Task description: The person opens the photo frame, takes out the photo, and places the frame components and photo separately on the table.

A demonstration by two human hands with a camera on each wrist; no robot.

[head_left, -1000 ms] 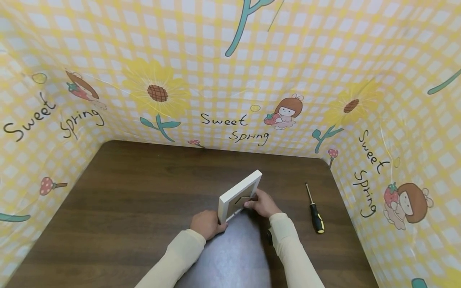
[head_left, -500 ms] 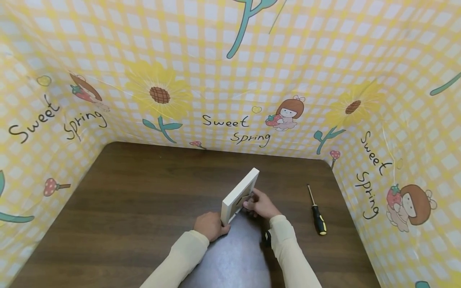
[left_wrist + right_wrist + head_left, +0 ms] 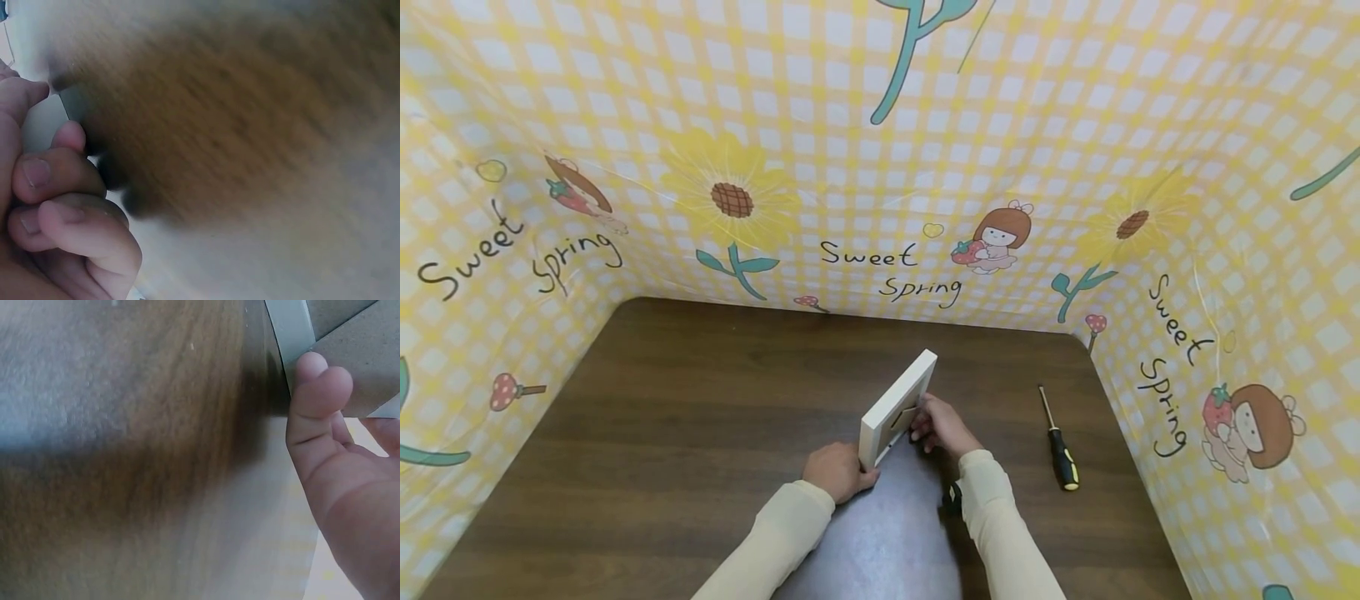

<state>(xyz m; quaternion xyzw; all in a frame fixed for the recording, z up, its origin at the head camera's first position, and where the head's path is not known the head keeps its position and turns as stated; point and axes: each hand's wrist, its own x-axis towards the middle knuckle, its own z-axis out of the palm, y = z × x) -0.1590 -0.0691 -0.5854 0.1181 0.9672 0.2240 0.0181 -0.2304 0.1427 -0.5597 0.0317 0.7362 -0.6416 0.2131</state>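
Observation:
A white picture frame (image 3: 897,400) stands on edge on the brown table, turned at a slant, with its back towards me. Its brown backing board (image 3: 369,359) carries a stand flap (image 3: 904,418). My left hand (image 3: 837,472) grips the frame's lower left corner, thumb on the near side; in the left wrist view its fingers (image 3: 62,178) are curled against the frame. At the right end, my right hand (image 3: 946,427) holds the frame's edge low down, beside the flap. In the right wrist view the thumb (image 3: 312,406) overlaps the backing close to the white rim, and part of the fingers is hidden.
A screwdriver (image 3: 1060,454) with a black and yellow handle lies to the right of my right forearm. Yellow checked cloth walls (image 3: 865,167) enclose the table (image 3: 700,400) at the back and both sides.
My right thumb has moved off the stand flap towards the right edge, and the fingers there are more bunched. The frame has turned slightly; my left hand keeps its grip.

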